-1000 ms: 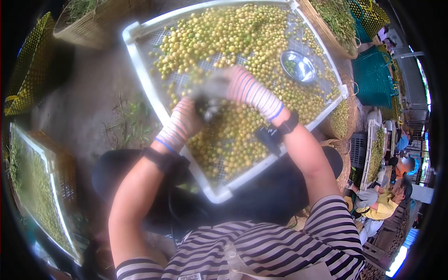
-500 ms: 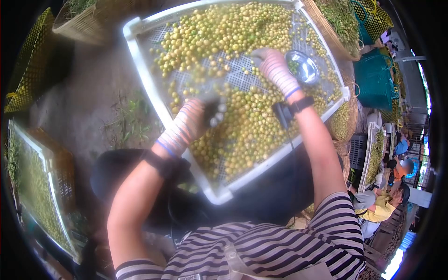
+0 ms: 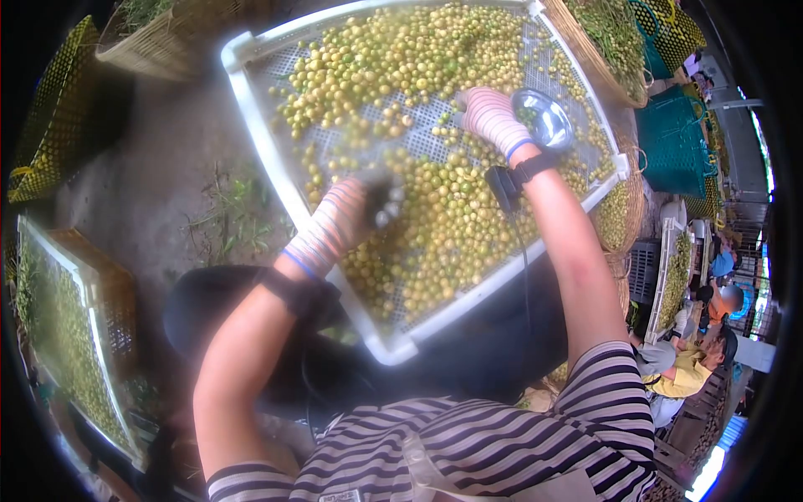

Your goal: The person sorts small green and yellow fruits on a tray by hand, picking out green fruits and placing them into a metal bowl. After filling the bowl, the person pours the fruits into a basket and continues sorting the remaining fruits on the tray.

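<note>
Fruits: many small round yellow-green fruits (image 3: 456, 201) lie over the tray, in a heap ahead of the hands and another spread between them and the near corner.
Tray: a white-rimmed mesh tray (image 3: 395, 350) lies under both hands, its near corner pointing toward the person's body.
Left hand: the left hand (image 3: 364, 203), in a striped glove, is low over the fruits near the tray's left rim; its dark fingers are curled and blurred, and whether they grasp a fruit I cannot tell.
Right hand: the right hand (image 3: 492, 115), in a matching glove, is farther forward, fingers bent down at the fruits; whether it has hold of one I cannot tell.
Mesh patch: a mostly bare patch of mesh (image 3: 425, 144) shows between the two hands.
Bowl: a shiny metal bowl (image 3: 552, 124) with some green bits inside sits just right of the right hand.
Wrist device: a black device (image 3: 503, 188) is strapped at the right wrist, a cord hanging below it.
Change: one second ago the right hand was close beside the left, blurred; it has since gone right, toward the bowl. Against the half-second frame it has barely shifted, and the left hand is nearly unchanged.
Right of the hands: a wicker basket (image 3: 588, 65) of stems stands beside the tray; well beyond it is a person in yellow (image 3: 687, 374).
Left of the hands: well apart, a second tray (image 3: 102, 368) holds more fruits.
</note>
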A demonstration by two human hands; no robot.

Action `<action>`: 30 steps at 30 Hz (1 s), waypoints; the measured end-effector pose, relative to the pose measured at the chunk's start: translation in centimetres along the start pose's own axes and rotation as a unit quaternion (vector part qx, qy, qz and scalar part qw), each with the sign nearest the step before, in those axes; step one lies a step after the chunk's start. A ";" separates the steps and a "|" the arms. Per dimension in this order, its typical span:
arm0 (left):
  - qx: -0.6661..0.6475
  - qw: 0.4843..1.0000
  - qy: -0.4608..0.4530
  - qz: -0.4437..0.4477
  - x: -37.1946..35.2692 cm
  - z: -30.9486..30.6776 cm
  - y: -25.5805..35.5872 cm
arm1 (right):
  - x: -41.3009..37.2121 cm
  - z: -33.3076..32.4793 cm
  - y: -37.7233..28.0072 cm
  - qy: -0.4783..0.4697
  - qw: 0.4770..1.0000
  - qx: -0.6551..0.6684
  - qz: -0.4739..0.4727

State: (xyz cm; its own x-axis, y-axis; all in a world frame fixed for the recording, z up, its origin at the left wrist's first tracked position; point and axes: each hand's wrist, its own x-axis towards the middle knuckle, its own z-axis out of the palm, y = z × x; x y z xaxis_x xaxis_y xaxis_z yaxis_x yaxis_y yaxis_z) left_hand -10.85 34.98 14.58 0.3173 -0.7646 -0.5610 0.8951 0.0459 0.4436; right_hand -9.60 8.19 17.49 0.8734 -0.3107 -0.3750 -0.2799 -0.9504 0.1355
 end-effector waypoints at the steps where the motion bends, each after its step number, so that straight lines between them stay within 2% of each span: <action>1: 0.001 1.000 0.000 0.001 0.1 -0.1 -0.1 | 0.2 0.2 0.0 0.001 1.000 0.000 -0.001; 4: 0.020 1.000 0.000 0.016 0.1 -0.2 -0.4 | 0.7 0.4 -0.6 0.035 0.999 0.004 -0.006; 7: 0.013 0.999 0.035 0.004 0.0 0.1 -0.2 | 1.9 0.0 -0.8 -0.004 0.999 -0.010 0.030; 9: 0.005 1.000 0.021 0.011 -0.2 0.2 0.1 | 2.1 -1.0 -0.1 0.081 0.989 0.092 0.080; 11: 0.005 1.000 0.019 0.014 -0.2 0.3 0.0 | 4.6 0.4 2.1 0.180 0.956 0.216 0.084; 13: 0.017 0.999 0.019 0.019 -0.2 0.4 0.1 | 4.9 -0.6 1.7 0.207 0.956 0.198 0.061; 15: 0.016 1.000 0.016 0.021 0.1 0.4 0.0 | 5.9 -0.1 1.1 0.214 0.971 0.100 0.023; 16: 0.014 1.000 0.011 0.022 0.2 0.3 0.1 | 6.5 0.4 0.8 0.165 0.982 0.092 0.012; 17: 0.014 1.000 0.015 0.024 0.2 0.2 0.0 | 6.9 0.9 0.7 0.178 0.982 0.066 -0.004; 19: 0.009 1.000 0.014 0.023 0.1 0.3 0.0 | 7.1 1.2 0.9 0.203 0.975 0.093 -0.014; 20: 0.008 0.999 0.017 0.026 0.1 0.2 -0.1 | 7.0 1.4 1.2 0.181 0.969 0.167 0.007; 21: 0.005 0.999 0.019 0.028 0.2 0.3 0.0 | 6.4 0.8 0.8 0.180 0.970 0.166 0.004; 23: 0.003 1.000 0.017 0.010 0.2 0.2 0.0 | 5.0 -0.1 -1.0 0.209 0.959 0.174 -0.081; 24: 0.002 1.000 0.021 0.009 0.2 0.2 -0.1 | 4.7 -0.4 -2.1 0.215 0.959 0.126 -0.132; 25: 0.008 1.000 0.029 0.008 0.2 0.3 -0.1 | 3.4 -1.8 -3.7 0.167 0.973 0.094 -0.132; 27: 0.015 0.999 0.037 0.010 0.4 0.5 0.0 | 3.3 -3.2 -6.2 0.052 0.996 -0.035 -0.056; 30: 0.003 0.999 0.034 0.003 0.4 0.4 0.0 | 4.4 -2.8 -7.0 0.022 0.999 -0.045 -0.005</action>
State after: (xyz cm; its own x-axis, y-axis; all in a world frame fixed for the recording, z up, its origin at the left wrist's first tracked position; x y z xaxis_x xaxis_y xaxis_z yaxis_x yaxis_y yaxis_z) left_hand -10.87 34.39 14.61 0.3428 -0.7186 -0.6051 0.8915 0.0456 0.4508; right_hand -2.65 13.56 17.43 0.8931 -0.2980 -0.3370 -0.2353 -0.9479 0.2146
